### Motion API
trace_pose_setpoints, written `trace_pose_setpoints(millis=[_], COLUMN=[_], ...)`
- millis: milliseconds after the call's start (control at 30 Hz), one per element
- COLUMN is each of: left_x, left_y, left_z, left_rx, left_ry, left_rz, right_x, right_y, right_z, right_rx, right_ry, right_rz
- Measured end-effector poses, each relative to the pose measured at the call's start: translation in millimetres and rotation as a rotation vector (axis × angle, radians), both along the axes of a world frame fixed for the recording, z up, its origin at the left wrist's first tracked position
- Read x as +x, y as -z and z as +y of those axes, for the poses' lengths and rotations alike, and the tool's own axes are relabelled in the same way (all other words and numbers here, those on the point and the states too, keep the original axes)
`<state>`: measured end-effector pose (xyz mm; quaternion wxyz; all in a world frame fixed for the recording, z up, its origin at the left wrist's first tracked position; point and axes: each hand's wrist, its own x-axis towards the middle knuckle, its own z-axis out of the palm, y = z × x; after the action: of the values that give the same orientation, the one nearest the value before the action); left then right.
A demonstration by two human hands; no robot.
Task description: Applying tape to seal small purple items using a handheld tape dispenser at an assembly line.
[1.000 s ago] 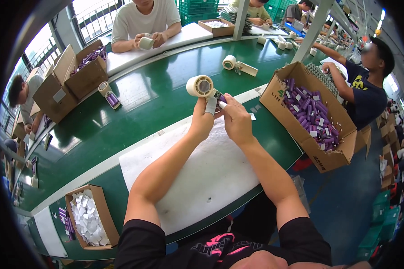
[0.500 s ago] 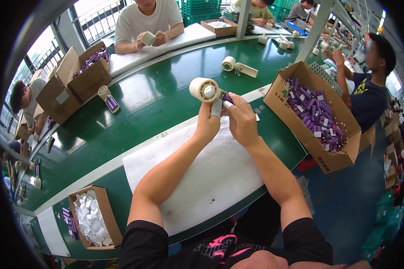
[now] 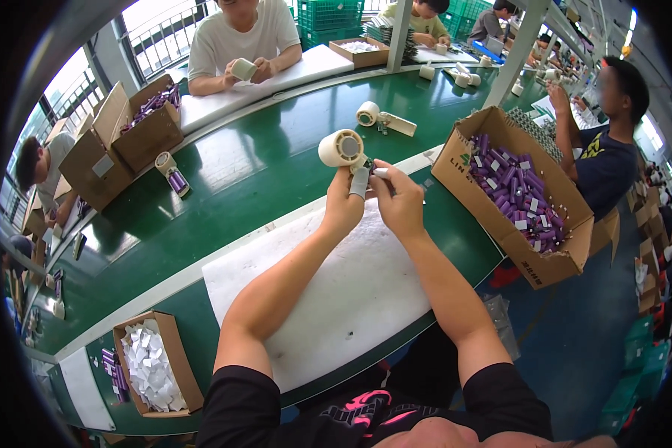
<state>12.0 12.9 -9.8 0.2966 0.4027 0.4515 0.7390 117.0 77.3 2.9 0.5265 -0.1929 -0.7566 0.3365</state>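
A cream handheld fan (image 3: pixel 341 148) with a round head is held up over the near edge of the green belt. My left hand (image 3: pixel 343 203) is closed around its handle below the head, a grey wrap on one finger. At the handle's open side, my right hand (image 3: pixel 400 200) pinches a purple battery (image 3: pixel 374 170), mostly hidden by the fingers. Something white covers a right fingertip. Beneath both forearms lies a white foam sheet (image 3: pixel 336 299) with small dark marks.
A carton (image 3: pixel 530 263) of purple batteries stands at right; a smaller box (image 3: pixel 183 366) of white pieces at lower left. Opened fans (image 3: pixel 397 125) lie on the green belt (image 3: pixel 246 175). Co-workers sit across the belt and at right; one opposite (image 3: pixel 243 41) holds a cream part.
The fan head has turned slightly in my hands, and the battery shows less between my right fingers. My view has shifted a little; fans on the belt appear further left.
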Motion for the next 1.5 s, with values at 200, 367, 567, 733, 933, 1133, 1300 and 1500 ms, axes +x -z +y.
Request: trace_pose_setpoints(millis=[200, 367, 567, 733, 933, 1133, 1300, 1500], left_x=[-19, -24, -29, -29, -39, -104, -112, -59], left_y=[2, -3, -8, 0, 7, 10, 11, 7], left_z=[-2, -13, -14, -12, -10, 1, -9, -5], left_rx=[-0.086, -0.134, -0.166, -0.174, -0.404, -0.455, -0.269, -0.388], left_ry=[0.085, 0.317, 0.381, 0.376, 0.312, 0.085, -0.280, 0.086], left_rz=[0.259, -0.010, 0.031, 0.046, 0.063, -0.354, -0.624, -0.385], right_x=[8, 20, 18, 14, 9, 19, 14, -19], right_y=[-5, -2, 1, 14, 30, 30, 22, 12], right_z=[30, 37, 34, 36, 34, 21, 22, 85], right_rx=[-0.646, -0.699, -0.718, -0.731, -0.819, -0.697, -0.681, -0.280], right_ry=[-0.412, -0.557, -0.503, -0.530, -0.481, -0.501, -0.492, -0.252], right_rz=[0.016, -0.082, -0.046, 0.005, -0.111, -0.236, -0.277, -0.397])
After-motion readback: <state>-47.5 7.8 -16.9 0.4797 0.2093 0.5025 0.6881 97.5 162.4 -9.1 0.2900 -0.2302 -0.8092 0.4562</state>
